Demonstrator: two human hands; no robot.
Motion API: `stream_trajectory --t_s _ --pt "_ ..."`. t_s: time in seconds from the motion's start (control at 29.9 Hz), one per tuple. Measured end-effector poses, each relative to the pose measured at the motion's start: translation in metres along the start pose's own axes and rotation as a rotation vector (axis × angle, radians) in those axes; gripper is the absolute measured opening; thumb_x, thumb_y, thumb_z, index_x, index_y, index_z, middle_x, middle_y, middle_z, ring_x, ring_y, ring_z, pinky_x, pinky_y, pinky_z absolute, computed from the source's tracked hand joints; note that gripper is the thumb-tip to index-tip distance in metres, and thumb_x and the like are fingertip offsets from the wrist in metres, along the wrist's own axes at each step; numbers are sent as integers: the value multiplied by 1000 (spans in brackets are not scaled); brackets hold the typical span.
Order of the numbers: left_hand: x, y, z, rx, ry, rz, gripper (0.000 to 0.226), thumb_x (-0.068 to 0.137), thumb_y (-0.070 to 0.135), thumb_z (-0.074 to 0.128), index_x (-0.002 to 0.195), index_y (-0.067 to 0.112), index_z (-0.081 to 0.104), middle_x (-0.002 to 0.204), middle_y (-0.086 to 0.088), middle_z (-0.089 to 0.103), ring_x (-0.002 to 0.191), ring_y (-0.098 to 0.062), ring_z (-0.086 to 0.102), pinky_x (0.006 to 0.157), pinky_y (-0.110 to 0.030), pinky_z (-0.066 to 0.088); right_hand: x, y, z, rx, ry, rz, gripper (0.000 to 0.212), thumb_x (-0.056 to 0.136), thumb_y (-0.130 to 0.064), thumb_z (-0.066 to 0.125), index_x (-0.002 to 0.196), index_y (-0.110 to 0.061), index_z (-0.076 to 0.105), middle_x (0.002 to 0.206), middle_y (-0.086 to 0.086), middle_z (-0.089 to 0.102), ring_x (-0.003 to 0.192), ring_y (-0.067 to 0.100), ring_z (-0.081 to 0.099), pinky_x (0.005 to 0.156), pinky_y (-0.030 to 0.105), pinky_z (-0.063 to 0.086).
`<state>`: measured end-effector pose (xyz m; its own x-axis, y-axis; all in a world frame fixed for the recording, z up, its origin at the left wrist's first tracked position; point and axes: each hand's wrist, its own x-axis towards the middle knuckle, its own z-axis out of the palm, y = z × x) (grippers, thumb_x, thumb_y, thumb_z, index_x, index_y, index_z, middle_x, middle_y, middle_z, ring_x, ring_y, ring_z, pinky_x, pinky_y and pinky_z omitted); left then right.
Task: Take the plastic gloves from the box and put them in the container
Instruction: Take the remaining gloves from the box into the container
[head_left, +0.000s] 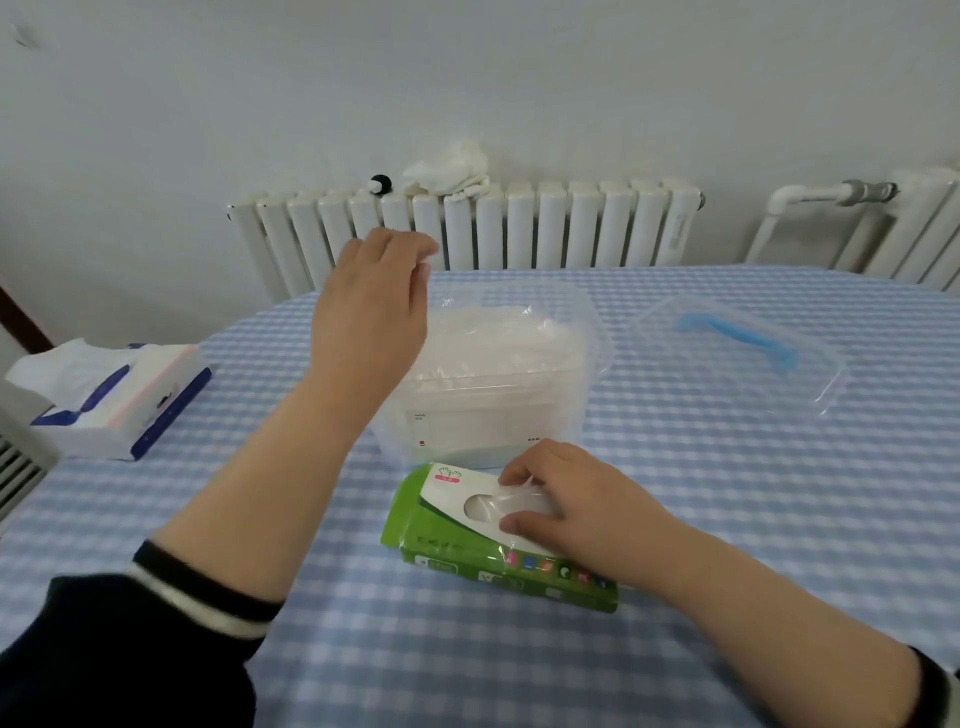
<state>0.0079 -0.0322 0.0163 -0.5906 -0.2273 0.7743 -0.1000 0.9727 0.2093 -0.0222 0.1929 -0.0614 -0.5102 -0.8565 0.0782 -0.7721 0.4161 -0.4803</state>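
Blue-checked tablecloth (727, 493) fronts a white radiator (519, 223) and wall.

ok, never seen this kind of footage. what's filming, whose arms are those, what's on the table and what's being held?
There is no robot here. One wide-angle camera sits on a person's head and looks forward and down, so the two arms are the wearer's own.

On the checked tablecloth stands a clear container, open and already holding a heap of thin plastic gloves. Its clear lid with a blue handle lies to the right. Nearest the camera is the green glove box. A tissue pack sits at the left, and radiators line the wall behind.

The right hand rests on the box and pinches a glove at its opening. The left hand hovers above the container's left edge; a bit of film seems to hang at its fingertips, but I cannot tell whether it holds it.
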Motion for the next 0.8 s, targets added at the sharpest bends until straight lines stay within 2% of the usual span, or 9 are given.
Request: stream_trajectory --t_s 0.07,0.1,0.17,0.2,0.3,0.43,0.57,0.67,0.8 --pt "-29 22 -11 -303 97 44 21 98 15 42 109 12 61 93 2 62 83 -9 55 71 -19 41 1 0 0 -3 20 9 24 91 -44 58 112 -34 52 105 -26 45 98 -6 41 83 15 35" --pt "-47 31 -12 -397 55 85 20 98 17 42 109 15 59 89 5 61 78 -6 54 69 -17 42 2 1 1 -2 38 19 19 91 -43 59 106 -33 53 102 -24 47 95 -4 42 81 16 36" --pt "-84 39 -7 -439 -168 148 20 97 32 44 114 25 53 92 13 60 79 0 53 70 -17 44 3 2 4 8 89 38 12 90 -41 61 92 -32 53 92 -19 49 87 0 45 74 17 36" --pt "-97 39 -2 -426 -300 133 29 95 45 46 119 28 49 98 17 58 85 4 52 74 -15 44 4 2 5 6 119 36 12 90 -40 61 87 -31 53 86 -18 50 83 2 47 70 17 36" --pt "-121 34 14 -364 -618 -9 83 69 79 52 139 37 34 117 30 46 107 12 41 90 -7 34 6 7 8 -28 188 20 20 92 -41 59 87 -23 67 84 -14 59 78 7 57 69 21 42" --pt "-127 30 21 -351 -736 -25 99 62 74 65 145 37 26 109 35 47 108 6 43 98 -21 38 7 13 12 -33 281 -33 23 95 -36 56 86 -22 72 81 -9 64 72 7 57 66 28 47" --pt "-125 32 18 -347 -747 -63 98 64 59 79 145 35 29 101 36 43 98 7 42 89 -13 34 6 16 9 109 471 15 22 95 -32 57 79 -18 63 73 -11 58 70 9 54 63 23 44" --pt "-123 33 15 -354 -756 -89 96 62 59 80 142 34 32 100 33 42 98 5 41 86 -13 32 3 8 -2 283 628 67 20 93 -32 58 84 -16 65 75 -8 63 72 9 57 63 23 45" --pt "-123 34 15 -328 -775 -86 83 64 61 78 132 33 40 105 29 46 103 3 41 86 -13 31 0 -3 -26 580 851 112 27 88 -40 57 77 -16 60 65 0 61 60 20 56 57 28 49"
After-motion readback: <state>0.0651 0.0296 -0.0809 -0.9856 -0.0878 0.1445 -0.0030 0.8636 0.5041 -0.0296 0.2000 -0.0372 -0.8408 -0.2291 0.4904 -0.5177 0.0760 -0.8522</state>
